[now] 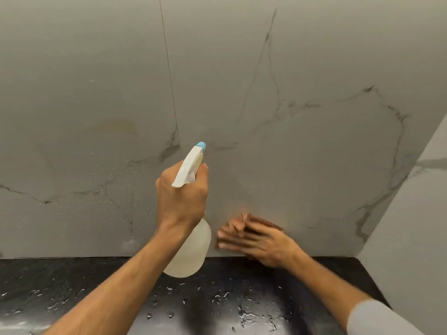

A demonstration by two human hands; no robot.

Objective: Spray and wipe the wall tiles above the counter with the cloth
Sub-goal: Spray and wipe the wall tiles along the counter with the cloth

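My left hand [181, 197] grips the bottle [191, 247], nozzle aimed at the tiles [302, 141] above the counter [72, 281]. My right hand [261, 240] lies flat and blurred low on the tile, fingers straight; I can't make out the cloth under it. Spraying now could soak that hand, and runoff could pool on the wet counter.

Black worktop [72, 286] w/ white veining, glossy & wet; water droplets [244, 315] scattered across it, thickest centre & right toward the front, sparser at left. Grey reflections mid-front.
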